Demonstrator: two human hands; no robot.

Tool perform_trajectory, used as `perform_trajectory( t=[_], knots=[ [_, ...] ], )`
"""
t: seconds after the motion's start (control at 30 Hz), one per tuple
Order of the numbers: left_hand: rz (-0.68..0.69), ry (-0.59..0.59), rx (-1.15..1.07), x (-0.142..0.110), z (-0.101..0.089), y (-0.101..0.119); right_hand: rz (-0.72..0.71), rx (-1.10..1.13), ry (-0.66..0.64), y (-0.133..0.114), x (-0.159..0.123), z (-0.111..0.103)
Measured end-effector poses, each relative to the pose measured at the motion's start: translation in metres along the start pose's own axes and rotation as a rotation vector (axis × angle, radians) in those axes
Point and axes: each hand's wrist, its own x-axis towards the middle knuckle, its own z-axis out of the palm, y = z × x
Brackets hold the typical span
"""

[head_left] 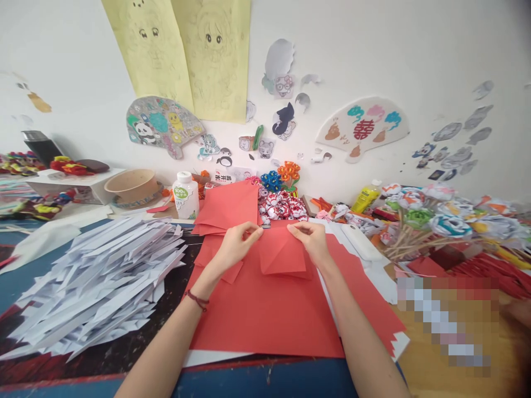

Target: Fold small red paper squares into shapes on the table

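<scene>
My left hand and my right hand both pinch the top edge of a small red folded paper. The fingers of each hand are closed on the paper's upper corners. The piece lies on a large red sheet spread across the table in front of me. More red sheets are stacked just behind my left hand.
A big heap of folded white paper pieces fills the left side. A white bottle and a paper bowl stand at the back left. Paper flowers on sticks crowd the right. A yellow glue bottle lies near them.
</scene>
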Motion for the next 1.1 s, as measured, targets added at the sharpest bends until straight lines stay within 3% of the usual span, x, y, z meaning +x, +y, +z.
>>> perform_trajectory(
  t=[0.23,0.37,0.67,0.83,0.93,1.0,1.1],
  knots=[
    [-0.008,-0.108,-0.006,-0.003,0.002,0.002,0.172,-0.025,-0.469,-0.017,-0.007,-0.001],
    [0.046,-0.179,0.028,-0.005,0.002,0.006,0.147,-0.06,-0.577,-0.014,-0.008,0.003],
    [0.04,-0.129,0.1,-0.007,0.011,0.016,0.035,-0.122,-0.521,-0.003,-0.005,0.014],
    [0.023,-0.023,0.071,-0.003,-0.007,0.012,0.03,-0.183,-0.464,0.006,0.001,-0.003],
    [-0.012,0.085,0.012,0.001,-0.02,0.0,0.074,-0.233,-0.361,0.013,0.006,-0.015],
    [-0.057,0.142,-0.081,0.004,-0.023,-0.008,0.109,-0.166,-0.302,0.014,0.007,-0.017],
    [-0.133,0.144,-0.276,0.006,-0.017,-0.013,0.114,0.063,-0.342,0.008,0.006,-0.012]
  ],
)
